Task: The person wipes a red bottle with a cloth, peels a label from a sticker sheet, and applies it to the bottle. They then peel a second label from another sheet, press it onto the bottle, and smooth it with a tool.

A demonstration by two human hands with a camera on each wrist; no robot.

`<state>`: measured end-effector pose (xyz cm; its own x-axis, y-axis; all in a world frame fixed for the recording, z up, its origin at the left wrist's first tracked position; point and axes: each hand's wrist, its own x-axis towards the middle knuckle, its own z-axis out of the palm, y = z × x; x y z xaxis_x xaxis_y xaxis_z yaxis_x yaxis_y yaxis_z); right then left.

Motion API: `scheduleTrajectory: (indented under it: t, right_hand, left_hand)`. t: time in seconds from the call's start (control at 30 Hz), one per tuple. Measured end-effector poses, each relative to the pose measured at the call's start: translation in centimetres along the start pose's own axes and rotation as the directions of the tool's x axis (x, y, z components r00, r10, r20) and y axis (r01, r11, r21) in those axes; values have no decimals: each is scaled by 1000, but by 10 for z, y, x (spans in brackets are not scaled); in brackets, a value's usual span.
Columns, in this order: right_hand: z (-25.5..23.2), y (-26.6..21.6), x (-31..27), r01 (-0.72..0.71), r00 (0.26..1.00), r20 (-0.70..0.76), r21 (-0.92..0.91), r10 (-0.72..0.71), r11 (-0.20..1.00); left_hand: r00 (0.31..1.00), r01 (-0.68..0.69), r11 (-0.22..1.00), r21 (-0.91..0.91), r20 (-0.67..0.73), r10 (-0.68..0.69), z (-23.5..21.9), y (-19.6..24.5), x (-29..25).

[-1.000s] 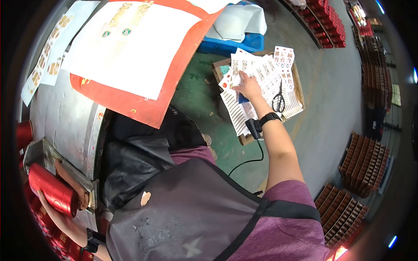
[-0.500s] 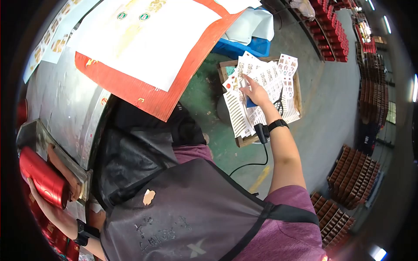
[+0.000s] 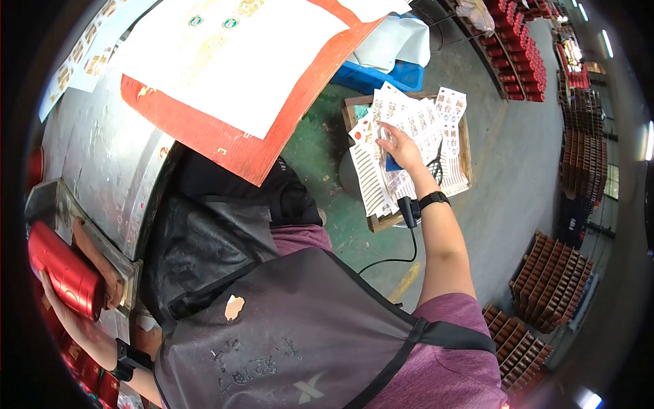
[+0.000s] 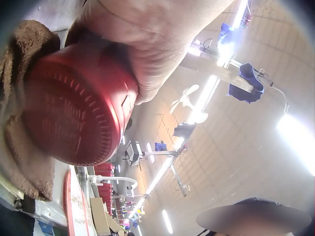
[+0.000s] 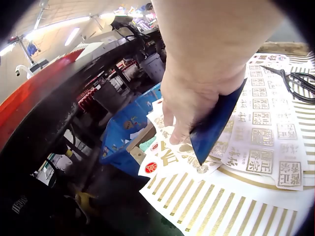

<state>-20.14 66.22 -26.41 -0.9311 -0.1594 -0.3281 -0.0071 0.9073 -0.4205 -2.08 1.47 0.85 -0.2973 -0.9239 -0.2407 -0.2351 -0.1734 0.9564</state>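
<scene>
At the lower left of the head view, my left hand (image 3: 63, 308) grips a shiny red bottle (image 3: 65, 269) lying on its side. The left wrist view shows the round ridged base of that bottle (image 4: 69, 115), with the thumb along its side. My right hand (image 3: 407, 151) is over a pile of decal sheets (image 3: 417, 126) printed in gold. A flat blue scraper (image 5: 216, 123) is held under its palm, pointing down at the sheets. The fingertips (image 5: 175, 139) are right at the sheets' edge. Black scissors (image 5: 295, 83) lie on the pile.
A brown cloth (image 4: 29, 147) lies by the bottle on a metal trough (image 3: 68, 204). White sheets cover a red board (image 3: 231, 153) at upper left. A blue crate (image 3: 409, 75) stands behind the decals. Stacked red bottles (image 3: 514, 54) line the far side.
The head view has shifted a little, so the bottle and left hand appear further left. The right hand stays over the decal sheets, its fingers less spread than at first.
</scene>
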Motion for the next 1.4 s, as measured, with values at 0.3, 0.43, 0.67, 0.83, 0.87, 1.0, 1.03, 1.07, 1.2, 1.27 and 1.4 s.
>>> scheduleTrajectory:
  t: [0.3, 0.43, 0.67, 0.83, 0.87, 1.0, 1.03, 1.07, 1.2, 1.27, 1.4]
  right_hand:
    - [8, -20, -6, -184, 981, -99, -226, 166, 956]
    - [-7, -28, -24, -346, 930, -240, -305, 279, 887]
    - [-56, -19, -71, -490, 758, -514, -40, 403, 871]
    - [-70, -8, -102, -514, 632, -595, 156, 496, 843]
    - [-73, -11, -107, -513, 628, -601, 156, 493, 844]
    - [-89, -27, -127, -546, 571, -671, 119, 473, 829]
    - [-94, -30, -132, -556, 565, -698, 72, 440, 828]
    - [-100, -36, -137, -565, 560, -723, 24, 404, 825]
    - [-128, -54, -150, -634, 475, -779, 19, 409, 773]
    - [-142, -55, -157, -632, 459, -799, 14, 389, 775]
    - [-178, -74, -166, -502, 486, -825, 7, 289, 865]
  left_hand:
    - [999, 16, 999, -44, 36, -14, -3, 2, 3]
    - [997, -1, 999, -47, 81, 5, -16, -2, 16]
    - [993, -91, 994, -56, 76, 95, -19, -8, 25]
    - [973, -112, 992, -51, 196, 120, -56, -25, 77]
    - [966, -99, 993, -62, 232, 111, -59, -26, 83]
    - [962, -41, 989, -144, 262, 78, -66, -34, 99]
    - [941, 109, 971, -211, 338, -32, -68, -32, 102]
    - [940, 112, 970, -215, 338, -33, -68, -32, 104]
    - [904, 135, 964, -228, 427, -26, -70, -38, 114]
    - [881, 146, 962, -231, 472, -20, -69, -43, 118]
    - [844, 157, 953, -259, 537, 7, -68, -50, 124]
